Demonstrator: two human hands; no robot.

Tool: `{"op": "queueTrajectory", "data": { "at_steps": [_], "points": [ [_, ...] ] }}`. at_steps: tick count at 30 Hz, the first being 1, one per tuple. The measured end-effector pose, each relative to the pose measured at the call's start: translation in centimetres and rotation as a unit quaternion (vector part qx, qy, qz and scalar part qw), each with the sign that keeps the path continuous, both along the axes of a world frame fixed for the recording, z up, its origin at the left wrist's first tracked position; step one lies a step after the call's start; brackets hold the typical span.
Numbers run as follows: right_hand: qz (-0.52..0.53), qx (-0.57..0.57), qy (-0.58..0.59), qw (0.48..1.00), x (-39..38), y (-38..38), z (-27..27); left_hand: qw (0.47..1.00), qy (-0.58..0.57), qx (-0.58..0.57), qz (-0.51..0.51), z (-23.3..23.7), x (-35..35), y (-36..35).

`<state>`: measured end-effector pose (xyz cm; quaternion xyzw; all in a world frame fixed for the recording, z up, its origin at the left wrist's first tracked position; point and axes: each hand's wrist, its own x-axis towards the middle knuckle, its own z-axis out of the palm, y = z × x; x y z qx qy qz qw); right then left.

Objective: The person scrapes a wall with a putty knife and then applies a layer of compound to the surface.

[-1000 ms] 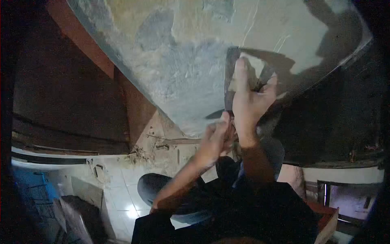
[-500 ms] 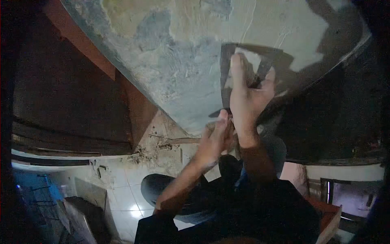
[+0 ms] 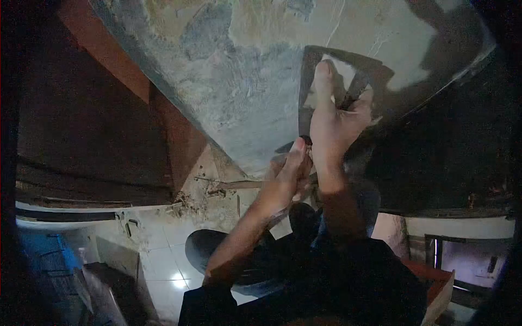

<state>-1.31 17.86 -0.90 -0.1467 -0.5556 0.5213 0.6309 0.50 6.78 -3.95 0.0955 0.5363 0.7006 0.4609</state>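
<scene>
A large panel [image 3: 255, 81] with a patchy grey and pale surface fills the upper middle, its lower end narrowing toward my knees. My right hand [image 3: 337, 117] lies against its right part, thumb up and fingers bent, over a dark-edged piece with a pale middle that I cannot identify clearly. My left hand [image 3: 293, 171] is closed just below and left of it, near the lower end of the panel. Its thumb presses on a small dark thing [image 3: 305, 140] too small to name. Shadows of the hands fall on the panel.
White floor tiles [image 3: 163, 255] with dirt and debris [image 3: 196, 198] lie below the panel. A dark box-like object [image 3: 111, 288] stands at the lower left. A reddish-brown piece [image 3: 435, 277] is at the lower right. My knees are under the hands.
My right hand has moved slightly up the panel. My left hand has risen a little beside it. The view has shifted slightly.
</scene>
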Motion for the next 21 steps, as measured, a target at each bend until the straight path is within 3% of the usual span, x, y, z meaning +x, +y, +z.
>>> {"op": "queueTrajectory", "data": {
  "at_steps": [5, 8, 11, 13, 15, 18, 21],
  "points": [
    [0.046, -0.064, 0.006, 0.997, -0.2, 0.0, 0.9, 0.999, 0.043, 0.022, -0.002, -0.5, -0.4, 0.3],
    [0.041, -0.02, 0.058, 0.997, -0.4, -0.1, 0.9, 0.999, 0.052, -0.001, 0.007, 0.2, -0.1, 0.0],
    [0.011, 0.02, 0.008, 1.0, -0.2, 0.6, 0.1, 1.0, 0.011, 0.017, 0.016, 0.0, 0.4, 0.4],
    [0.039, -0.04, 0.029, 0.998, -0.3, 0.3, 1.0, 0.996, 0.083, 0.012, -0.007, 0.6, -0.4, 0.0],
    [0.024, -0.044, 0.029, 0.998, -0.4, -0.1, 0.4, 0.999, 0.049, 0.02, -0.004, -0.6, -0.1, -0.2],
    [-0.001, 0.024, -0.01, 1.0, -0.4, 0.4, 0.1, 0.999, 0.023, -0.01, 0.044, 0.3, 0.6, 0.7],
    [0.064, -0.019, 0.027, 0.997, -0.4, 0.3, 1.4, 0.999, 0.044, -0.02, -0.019, 0.3, -1.0, 0.1]
  ]
}}
